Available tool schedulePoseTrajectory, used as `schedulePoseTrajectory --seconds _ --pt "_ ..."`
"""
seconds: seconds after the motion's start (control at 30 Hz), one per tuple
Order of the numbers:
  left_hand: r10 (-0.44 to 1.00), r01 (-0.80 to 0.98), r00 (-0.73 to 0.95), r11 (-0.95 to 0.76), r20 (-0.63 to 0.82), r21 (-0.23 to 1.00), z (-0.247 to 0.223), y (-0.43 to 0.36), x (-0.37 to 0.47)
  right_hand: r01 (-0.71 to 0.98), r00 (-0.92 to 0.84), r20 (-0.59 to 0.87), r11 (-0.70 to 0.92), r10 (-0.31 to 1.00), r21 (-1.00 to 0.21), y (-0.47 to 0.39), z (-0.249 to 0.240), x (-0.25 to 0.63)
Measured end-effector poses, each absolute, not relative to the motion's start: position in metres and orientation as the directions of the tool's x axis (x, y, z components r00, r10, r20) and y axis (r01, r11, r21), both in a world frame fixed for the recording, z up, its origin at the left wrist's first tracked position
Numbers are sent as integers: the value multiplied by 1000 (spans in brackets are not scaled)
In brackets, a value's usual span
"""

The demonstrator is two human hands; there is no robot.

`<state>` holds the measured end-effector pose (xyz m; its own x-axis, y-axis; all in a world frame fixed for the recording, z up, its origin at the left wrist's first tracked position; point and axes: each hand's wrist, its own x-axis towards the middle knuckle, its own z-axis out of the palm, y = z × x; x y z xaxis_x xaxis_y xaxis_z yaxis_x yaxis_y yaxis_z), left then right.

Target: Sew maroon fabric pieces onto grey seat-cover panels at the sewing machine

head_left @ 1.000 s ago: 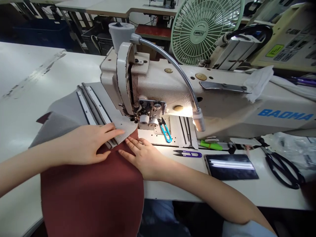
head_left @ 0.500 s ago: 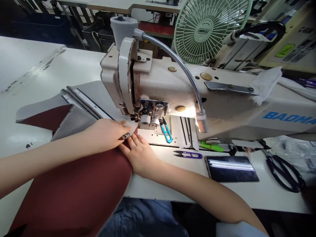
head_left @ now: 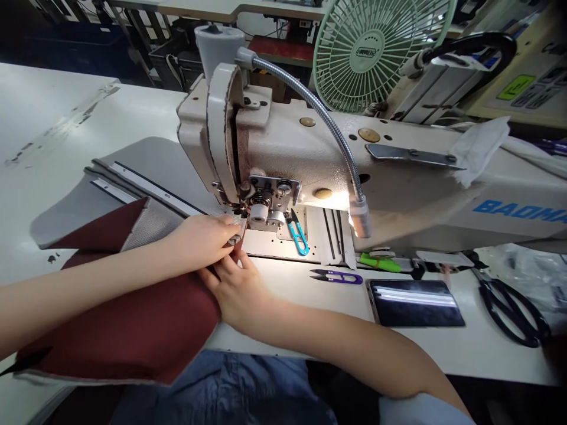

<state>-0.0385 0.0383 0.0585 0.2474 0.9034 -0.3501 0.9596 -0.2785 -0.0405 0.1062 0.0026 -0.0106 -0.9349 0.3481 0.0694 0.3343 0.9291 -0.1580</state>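
A dark red fabric piece (head_left: 146, 330) with a grey mesh backing (head_left: 153, 227) lies up to the needle area of a sewing machine (head_left: 261, 136). My left hand (head_left: 204, 236) is closed on its folded grey edge, thumb and fingers close to the presser area. Just below, my right hand (head_left: 241, 289) grips the red side of the same fabric. Its fingertips are partly hidden under my left hand. Grey strips with white edging (head_left: 153, 186) run along the fabric behind my left hand. The needle itself is hard to make out.
Blue thread snips (head_left: 298, 233) lie on the machine bed, and purple snips (head_left: 337, 276) lie in front. Farther right are a phone (head_left: 416, 302), black-handled scissors (head_left: 514, 310) and a green-handled tool (head_left: 380, 262). A green fan (head_left: 367, 53) stands behind the machine.
The fabric has turned, its far strips swinging left and its red lower part drawing up and left. My right hand has shifted slightly left and down, while my left hand stays near the needle.
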Motion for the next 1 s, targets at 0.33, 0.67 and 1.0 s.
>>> schedulePoseTrajectory --seconds 0.33,0.67,1.0 --pt "949 967 243 -220 -202 130 31 32 -51 259 -957 139 966 255 5 -24 -10 115" --pt "911 944 321 -330 -259 10 32 17 -46 281 -937 215 960 274 0 -7 -16 117" --pt "945 952 305 -305 -118 19 24 21 -48 291 -931 223 956 288 -20 6 -15 118"
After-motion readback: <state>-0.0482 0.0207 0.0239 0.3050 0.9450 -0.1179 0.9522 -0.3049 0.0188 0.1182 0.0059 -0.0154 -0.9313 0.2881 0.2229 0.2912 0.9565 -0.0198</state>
